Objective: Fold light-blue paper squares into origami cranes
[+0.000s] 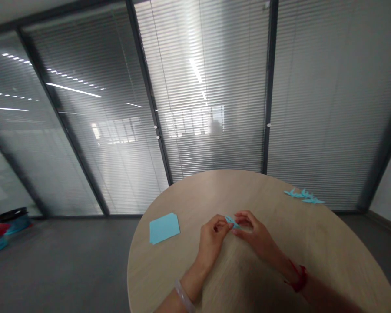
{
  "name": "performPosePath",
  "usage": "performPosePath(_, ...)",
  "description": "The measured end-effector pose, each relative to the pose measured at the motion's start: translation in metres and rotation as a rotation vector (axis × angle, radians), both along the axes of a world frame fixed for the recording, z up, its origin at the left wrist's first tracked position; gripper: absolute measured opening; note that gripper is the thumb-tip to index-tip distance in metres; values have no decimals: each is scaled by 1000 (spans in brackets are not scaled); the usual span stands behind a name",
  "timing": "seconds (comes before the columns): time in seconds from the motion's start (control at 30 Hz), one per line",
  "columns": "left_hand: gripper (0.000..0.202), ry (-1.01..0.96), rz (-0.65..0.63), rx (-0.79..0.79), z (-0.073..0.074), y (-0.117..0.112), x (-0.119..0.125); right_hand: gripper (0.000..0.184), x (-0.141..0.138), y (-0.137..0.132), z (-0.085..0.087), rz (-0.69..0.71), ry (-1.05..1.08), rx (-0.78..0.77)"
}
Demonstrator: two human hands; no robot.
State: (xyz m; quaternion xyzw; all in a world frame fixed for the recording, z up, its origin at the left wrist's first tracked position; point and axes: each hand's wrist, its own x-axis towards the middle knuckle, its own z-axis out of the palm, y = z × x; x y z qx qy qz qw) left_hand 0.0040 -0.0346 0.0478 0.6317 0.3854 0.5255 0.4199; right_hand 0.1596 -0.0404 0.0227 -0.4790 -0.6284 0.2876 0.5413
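Between my two hands, just above the round wooden table (pixel 211 191), is a small folded piece of blue paper (pixel 232 221). My left hand (pixel 211 237) pinches its near left side between thumb and fingers. On the other side, my right hand (pixel 257 234) has its thumb and curved fingers at the paper's right end, gripping it. Fingertips partly cover the paper, so its exact folds are hard to make out. A stack of flat blue paper sheets (pixel 164 228) lies left of my left hand.
Several folded blue paper cranes (pixel 303 195) sit close together near the table's far right edge. Beyond the table stands a glass partition with blinds (pixel 215 152). Blue and red containers (pixel 6 230) are on the floor at far left.
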Motion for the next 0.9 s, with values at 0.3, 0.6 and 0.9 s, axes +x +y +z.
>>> performPosePath(0.3,11,185,38,149,-6,5,-5,31,3,9,-2,204,193,-206)
performPosePath(0.6,13,272,51,184,0,-3,-6,34,2,10,-8,311,214,-267)
performPosePath(0.9,20,124,21,52,-2,0,-2,31,1,9,-10,359,193,-335)
